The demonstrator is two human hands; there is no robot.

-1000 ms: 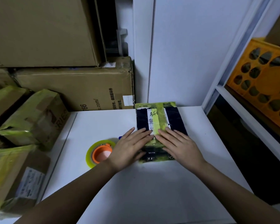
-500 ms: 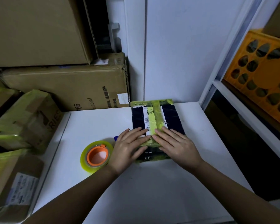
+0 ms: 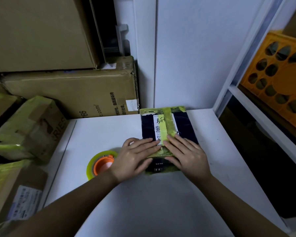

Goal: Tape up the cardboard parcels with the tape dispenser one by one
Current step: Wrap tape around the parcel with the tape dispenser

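A flat dark parcel (image 3: 184, 124) with a white label and strips of yellow-green tape lies on the white table (image 3: 161, 199), near its far edge. My left hand (image 3: 135, 157) and my right hand (image 3: 186, 154) lie flat on the parcel's near half, fingers straight, pressing the tape strip down. Their fingertips almost meet at the middle strip. A roll of yellow-green tape on an orange dispenser core (image 3: 100, 164) lies flat on the table just left of my left wrist.
Taped cardboard parcels (image 3: 31, 129) are stacked off the table's left side, with large brown boxes (image 3: 79, 94) behind them. A white wall stands behind the table. A shelf with an orange crate (image 3: 278, 79) is at the right.
Both hands stay flat on the parcel and have slid slightly along the tape. The view has shifted a little, so everything sits lower left in the frame.
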